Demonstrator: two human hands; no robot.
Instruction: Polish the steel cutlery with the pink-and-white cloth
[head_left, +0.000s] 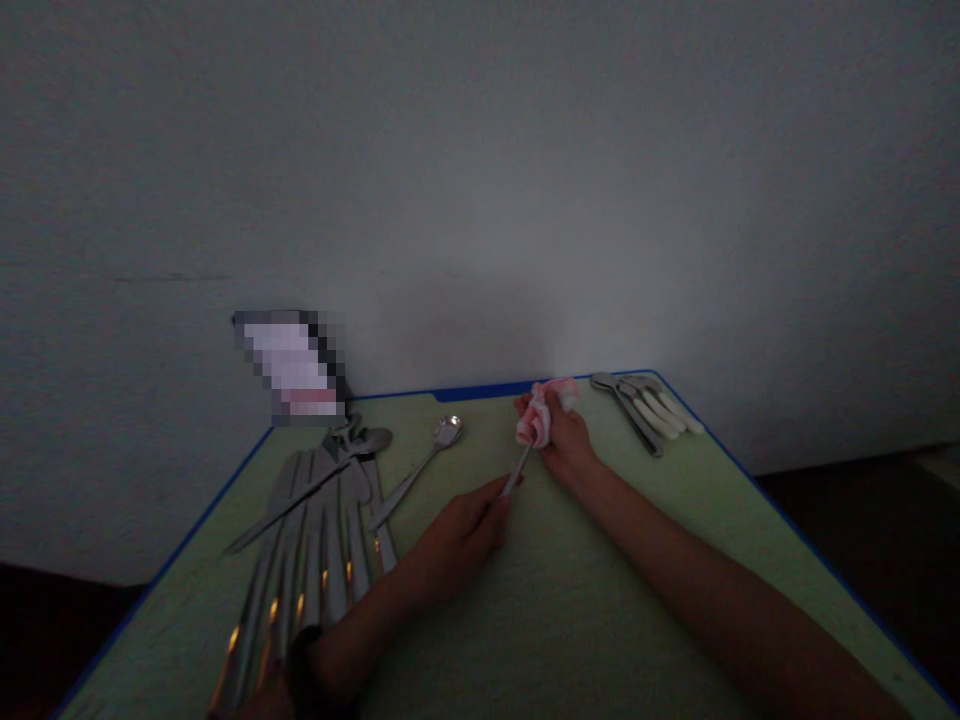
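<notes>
Near the table's middle, my left hand (465, 525) is closed round the handle of a slim metal piece of cutlery (517, 468). Its far end disappears into a pink and white cloth (533, 422), so I cannot tell its kind. My right hand (570, 440) grips that cloth, bunched around the cutlery's end. Left of my hands, a shiny spoon (448, 431) lies by itself on the table, bowl pointing away from me.
Several long-handled knives (311, 560) lie side by side on the left, with spoons (375, 440) across their far ends. At the back right are a metal spoon (630, 415) and white-handled cutlery (664, 412). A pixelated device (289, 365) leans by the wall. The green table (645, 640) has a blue edge.
</notes>
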